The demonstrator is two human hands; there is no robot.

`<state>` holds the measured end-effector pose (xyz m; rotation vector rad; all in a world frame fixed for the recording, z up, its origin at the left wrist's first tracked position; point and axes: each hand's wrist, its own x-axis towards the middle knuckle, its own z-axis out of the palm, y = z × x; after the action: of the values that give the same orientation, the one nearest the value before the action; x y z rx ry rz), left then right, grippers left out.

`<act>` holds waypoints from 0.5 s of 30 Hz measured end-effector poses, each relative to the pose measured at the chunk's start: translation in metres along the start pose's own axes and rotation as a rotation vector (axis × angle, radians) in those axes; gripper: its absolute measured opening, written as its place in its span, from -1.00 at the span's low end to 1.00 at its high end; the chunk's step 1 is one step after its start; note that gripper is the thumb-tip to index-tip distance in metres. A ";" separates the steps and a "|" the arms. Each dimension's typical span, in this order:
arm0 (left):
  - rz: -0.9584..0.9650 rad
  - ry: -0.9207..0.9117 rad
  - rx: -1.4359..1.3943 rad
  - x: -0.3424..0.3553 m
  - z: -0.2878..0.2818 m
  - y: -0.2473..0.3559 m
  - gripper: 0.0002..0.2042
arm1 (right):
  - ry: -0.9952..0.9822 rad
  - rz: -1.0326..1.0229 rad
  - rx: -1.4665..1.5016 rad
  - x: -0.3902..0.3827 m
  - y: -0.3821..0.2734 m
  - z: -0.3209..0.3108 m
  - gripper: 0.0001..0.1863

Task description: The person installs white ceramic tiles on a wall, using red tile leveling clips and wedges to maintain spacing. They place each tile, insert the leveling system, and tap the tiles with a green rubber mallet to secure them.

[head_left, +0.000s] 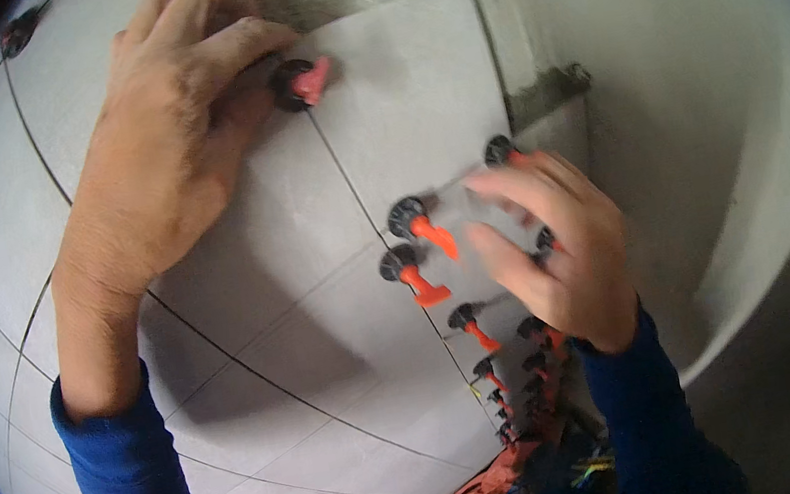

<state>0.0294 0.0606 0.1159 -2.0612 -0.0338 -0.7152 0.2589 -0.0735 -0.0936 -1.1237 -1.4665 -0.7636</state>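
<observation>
Down low, both forearms rise from the bottom edge in blue sleeves (126, 487), pushed back to bare the wrists. The right hand (551, 245) is up on the narrow grey tile strip (550, 129), its back toward us, wrist bent slightly left. Fingers are spread and half curled, blurred; I cannot tell whether they pinch anything. Just left of its fingertips sit two levelling clips (413, 229), black caps with orange wedges, on the joint between tiles. Below its wrist a column of more clips (487, 365) runs down the same seam, with a second column beside it under the heel of the hand. One clip (500, 149) pokes out just above its index finger, another peeks at the knuckles.

Further up, the left hand (169, 147) reaches high and right across the big tile (394, 95), wrist straight, palm on the wall. Its fingers curl together, thumb tucked beneath, closing around a top clip (301, 83) at their tips; the black cap is in the grip, the red wedge sticks out to the right.

Beyond the right hand lies bare plaster wall (698, 103).
</observation>
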 end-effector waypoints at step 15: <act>-0.585 0.206 0.036 -0.054 0.059 0.121 -0.10 | 0.049 0.499 0.277 -0.038 -0.077 -0.002 -0.85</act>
<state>0.0478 0.0507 -0.0276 -1.9382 -0.5450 -1.2672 0.1870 -0.1112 -0.1215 -1.1773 -1.1381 -0.2306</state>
